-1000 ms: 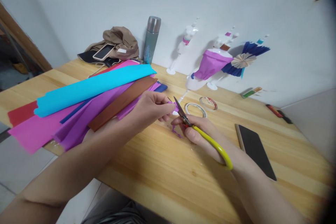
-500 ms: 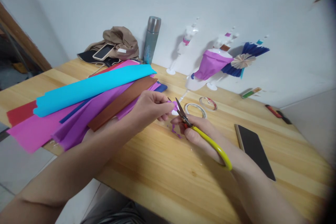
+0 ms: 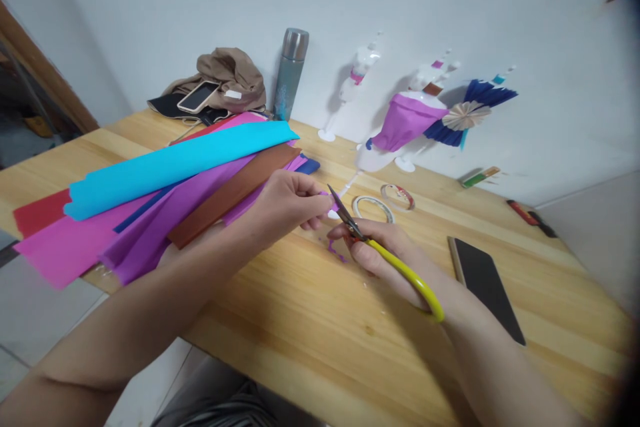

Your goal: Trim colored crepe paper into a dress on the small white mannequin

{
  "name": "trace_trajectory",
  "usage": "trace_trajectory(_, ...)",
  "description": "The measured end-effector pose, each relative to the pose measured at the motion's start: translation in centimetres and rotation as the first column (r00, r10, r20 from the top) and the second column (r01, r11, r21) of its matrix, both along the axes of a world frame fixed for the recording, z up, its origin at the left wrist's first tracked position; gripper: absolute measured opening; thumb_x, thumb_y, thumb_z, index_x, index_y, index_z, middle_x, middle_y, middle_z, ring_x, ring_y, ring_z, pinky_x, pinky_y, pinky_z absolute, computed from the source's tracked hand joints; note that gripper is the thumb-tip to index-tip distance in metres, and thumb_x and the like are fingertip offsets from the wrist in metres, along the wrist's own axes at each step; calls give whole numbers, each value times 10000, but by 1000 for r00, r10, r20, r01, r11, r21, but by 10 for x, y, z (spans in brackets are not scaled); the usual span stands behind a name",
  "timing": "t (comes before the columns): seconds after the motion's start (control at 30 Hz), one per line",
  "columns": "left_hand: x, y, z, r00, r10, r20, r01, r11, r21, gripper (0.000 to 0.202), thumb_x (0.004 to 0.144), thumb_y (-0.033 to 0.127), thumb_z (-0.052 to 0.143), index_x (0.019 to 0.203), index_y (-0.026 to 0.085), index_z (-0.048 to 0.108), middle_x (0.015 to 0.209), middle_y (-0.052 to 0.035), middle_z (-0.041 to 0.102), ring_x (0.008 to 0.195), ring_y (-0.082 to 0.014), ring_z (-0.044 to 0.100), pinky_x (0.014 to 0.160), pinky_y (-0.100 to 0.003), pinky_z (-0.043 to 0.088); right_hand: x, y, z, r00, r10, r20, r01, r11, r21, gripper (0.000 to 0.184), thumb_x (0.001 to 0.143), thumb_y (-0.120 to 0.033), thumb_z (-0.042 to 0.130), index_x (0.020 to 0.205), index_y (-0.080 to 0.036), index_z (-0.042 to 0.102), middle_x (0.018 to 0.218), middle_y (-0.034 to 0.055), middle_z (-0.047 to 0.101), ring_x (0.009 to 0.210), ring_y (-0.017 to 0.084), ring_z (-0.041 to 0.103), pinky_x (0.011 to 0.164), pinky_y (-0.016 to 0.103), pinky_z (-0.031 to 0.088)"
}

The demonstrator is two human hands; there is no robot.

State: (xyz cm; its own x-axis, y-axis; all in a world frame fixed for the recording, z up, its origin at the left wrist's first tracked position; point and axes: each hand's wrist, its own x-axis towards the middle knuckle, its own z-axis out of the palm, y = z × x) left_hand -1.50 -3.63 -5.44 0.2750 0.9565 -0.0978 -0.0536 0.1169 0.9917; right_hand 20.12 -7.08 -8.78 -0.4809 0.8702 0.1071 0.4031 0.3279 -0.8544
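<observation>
Between the fingertips of my left hand (image 3: 295,199) is pinched a small piece of purple crepe paper (image 3: 327,199), mostly covered by the fingers. My right hand (image 3: 377,247) is wrapped round a pair of scissors (image 3: 407,273) with yellow handles. Their dark blades look closed or nearly so, with the tips right at the purple paper. Purple scraps (image 3: 337,251) lie on the table beneath the hands. Just beyond the scissors, a roll of tape (image 3: 356,207) lies flat, with a second tape roll (image 3: 397,187) behind it.
Folded crepe paper sheets (image 3: 185,157) are heaped at left. Behind stand a thermos (image 3: 290,73), a brown cloth bag (image 3: 235,80) with a phone (image 3: 199,96), and white mannequin stands, one dressed in purple paper (image 3: 407,121). A dark tablet or phone (image 3: 485,287) lies at right.
The scissor blades, spread half a second ago, have come together at the purple paper. Both hands stay in nearly the same place.
</observation>
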Motion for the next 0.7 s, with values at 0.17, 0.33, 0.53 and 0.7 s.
trace_trajectory(0.17,-2,1,-1,1000,-6,-18,7,999,35,146,674,163,681,529,155,663,481,6,618,468,-80,555,445,-159,414,-2,-1,6,1000,-7,6,7,1000,-21,543,989,-750,597,966,-234,765,694,20,515,614,190,452,534,335,375)
trace_trajectory(0.33,-2,3,-2,999,-6,-43,8,999,46,145,678,169,684,534,154,672,485,1,621,476,-87,565,452,-163,427,-1,1,3,1000,-17,2,17,1000,-3,550,981,-752,605,960,-235,791,700,32,544,599,192,469,515,333,374)
trace_trajectory(0.53,-2,2,-1,999,-9,-49,11,999,43,158,685,168,682,528,157,669,483,-4,620,484,-94,572,457,-165,433,-1,0,3,1000,-5,6,5,1000,-14,563,997,-755,575,908,-236,773,615,-2,449,555,177,421,497,326,339)
trace_trajectory(0.7,-2,2,-1,999,-10,-52,12,999,37,158,685,161,675,527,157,671,482,-3,619,485,-93,574,450,-160,426,-2,-1,8,1000,1,15,-1,1000,-19,563,1011,-740,574,892,-228,775,604,-8,444,550,168,408,509,325,323)
